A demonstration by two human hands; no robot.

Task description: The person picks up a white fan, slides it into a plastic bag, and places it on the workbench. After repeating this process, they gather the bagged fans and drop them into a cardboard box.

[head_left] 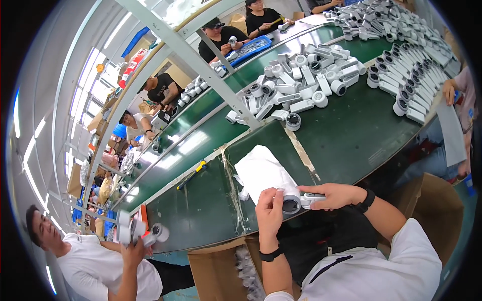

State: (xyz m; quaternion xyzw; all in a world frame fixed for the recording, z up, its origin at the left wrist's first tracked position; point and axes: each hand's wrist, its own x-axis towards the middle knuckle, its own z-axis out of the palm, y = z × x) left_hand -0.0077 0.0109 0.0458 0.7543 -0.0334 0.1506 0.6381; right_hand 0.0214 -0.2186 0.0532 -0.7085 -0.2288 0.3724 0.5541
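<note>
**White device (291, 204) was in hand at the green table's (361, 145) near edge**

Watching from afar through the head camera, I had both hands in clear view. My wearer's right hand (335, 195) was clamped around the device's narrow handle, its thumb laid along the top. The left hand (269, 214) met the left rim of the round, dark-faced head with thumb and fingers drawn together; I couldn't tell whether they gripped the head, the white sheet (263, 168) behind it, or both. That sheet lay on the table just beyond the device. A black band circled each wrist.

Farther left, 1 yellow-and-black tool (192, 174) rested on the green surface. Across from my wearer I saw a loose heap of similar white devices (304, 83), with 1 unit (292, 122) at its near side, and to the right of the heap, closely set rows (409, 83) of more. Below the table's edge, an open carton (213, 271) stood left of the wearer. At far left, 1 co-worker (95, 263) in a white shirt held up white parts (131, 231), blurred. At right, another person's hand (450, 92) gripped a pale sheet (450, 133).
</note>
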